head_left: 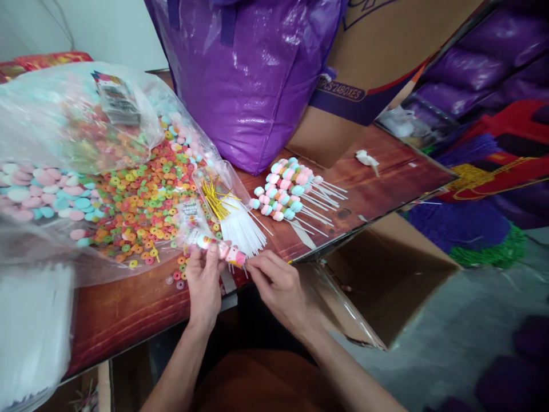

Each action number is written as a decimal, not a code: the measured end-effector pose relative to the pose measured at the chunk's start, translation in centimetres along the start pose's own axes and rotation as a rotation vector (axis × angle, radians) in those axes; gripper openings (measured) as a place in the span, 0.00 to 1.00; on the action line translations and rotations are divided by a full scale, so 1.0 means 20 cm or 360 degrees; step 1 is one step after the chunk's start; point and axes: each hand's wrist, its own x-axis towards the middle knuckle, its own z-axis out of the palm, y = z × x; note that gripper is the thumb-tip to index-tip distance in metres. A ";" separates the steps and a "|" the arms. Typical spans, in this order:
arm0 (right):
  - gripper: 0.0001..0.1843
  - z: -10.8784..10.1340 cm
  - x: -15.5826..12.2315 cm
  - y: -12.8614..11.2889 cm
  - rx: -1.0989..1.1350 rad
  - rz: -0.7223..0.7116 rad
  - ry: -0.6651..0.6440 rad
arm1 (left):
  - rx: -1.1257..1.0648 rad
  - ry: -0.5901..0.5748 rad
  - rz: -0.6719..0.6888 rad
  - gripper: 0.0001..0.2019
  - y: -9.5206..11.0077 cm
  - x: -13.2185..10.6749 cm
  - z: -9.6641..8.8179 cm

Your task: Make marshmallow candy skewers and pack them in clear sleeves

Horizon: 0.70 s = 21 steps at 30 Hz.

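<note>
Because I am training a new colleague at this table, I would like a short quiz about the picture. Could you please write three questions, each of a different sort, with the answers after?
1. Choose one. What colour is the large bag behind the pile of candy sticks?
A) Red
B) Green
C) Purple

2. True or false? The loose candy rings lie to the left of the pile of candy sticks, as the picture shows it.

3. Fill in the missing word. The left hand holds a row of candies, and the right hand is at its ____ end.

Key:
1. C
2. True
3. pink
</note>
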 end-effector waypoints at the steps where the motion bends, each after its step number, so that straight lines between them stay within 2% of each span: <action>1: 0.13 0.02 0.01 -0.01 0.0004 0.0000 0.0028 | -0.0013 -0.0030 -0.0030 0.17 0.00 -0.01 0.00; 4: 0.13 0.05 0.02 -0.04 0.0022 0.0025 0.0047 | -0.0109 -0.0101 -0.0072 0.17 0.01 -0.01 0.00; 9: 0.12 -0.02 -0.01 -0.03 0.0019 0.0212 -0.0224 | -0.0128 -0.0119 -0.0083 0.18 0.06 0.04 -0.04; 12: 0.11 -0.02 -0.03 -0.01 0.0100 0.0314 -0.0281 | -0.0090 -0.0145 -0.0106 0.17 0.04 0.04 -0.04; 17: 0.12 0.09 -0.03 -0.05 0.0247 0.0304 -0.0182 | -0.0090 -0.0188 -0.0190 0.16 -0.01 -0.01 -0.04; 21: 0.12 0.18 -0.02 -0.08 0.0320 0.0281 -0.0113 | -0.0043 -0.0213 -0.0261 0.18 -0.01 -0.03 -0.05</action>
